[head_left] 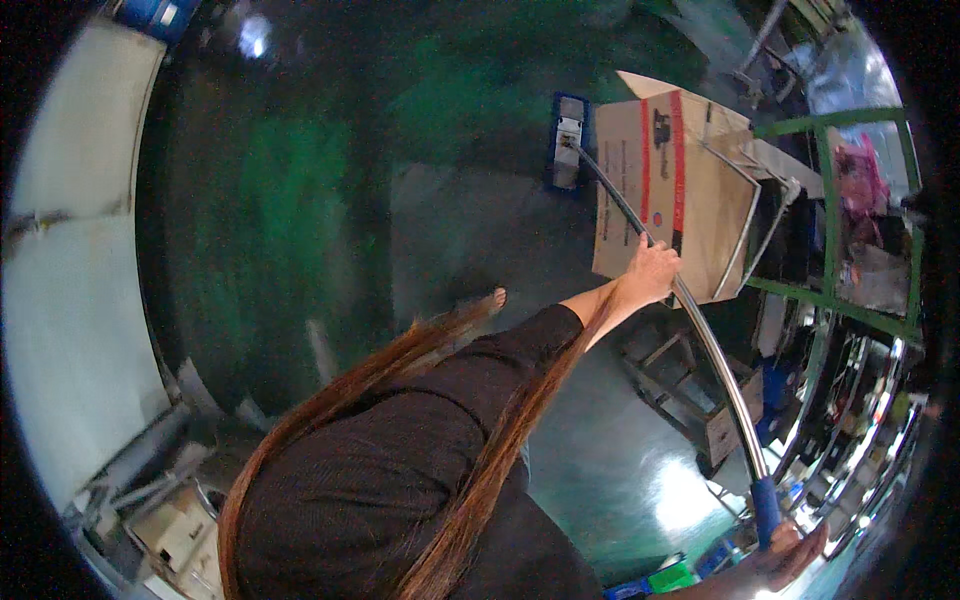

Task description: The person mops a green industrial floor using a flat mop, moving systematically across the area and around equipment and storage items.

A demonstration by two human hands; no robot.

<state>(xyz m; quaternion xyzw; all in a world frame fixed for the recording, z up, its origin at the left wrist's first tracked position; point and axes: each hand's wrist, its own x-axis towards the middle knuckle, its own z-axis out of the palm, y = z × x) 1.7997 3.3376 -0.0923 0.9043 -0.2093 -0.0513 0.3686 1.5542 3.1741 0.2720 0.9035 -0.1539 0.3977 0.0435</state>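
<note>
A flat mop has a long metal handle [716, 352] running from upper middle to lower right. Its blue-edged rectangular mop head [567, 165] lies on the floor beside a large cardboard box [623, 150]. My left hand [652, 270] is wrapped round the middle of the handle, in front of the box's lower edge. Down at the lower right, my right hand [792, 560] holds the blue grip [766, 508] at the handle's end, its fingers partly stretched out. My dark sleeve and long hair hide part of the floor.
Dark green floor [300, 190] spreads across the middle. A green metal frame rack [828, 215] stands right of the box. Below the box is a low wooden stool [690, 395]. A pale panel [75, 250] lines the left, with a blue container [155, 15] above it.
</note>
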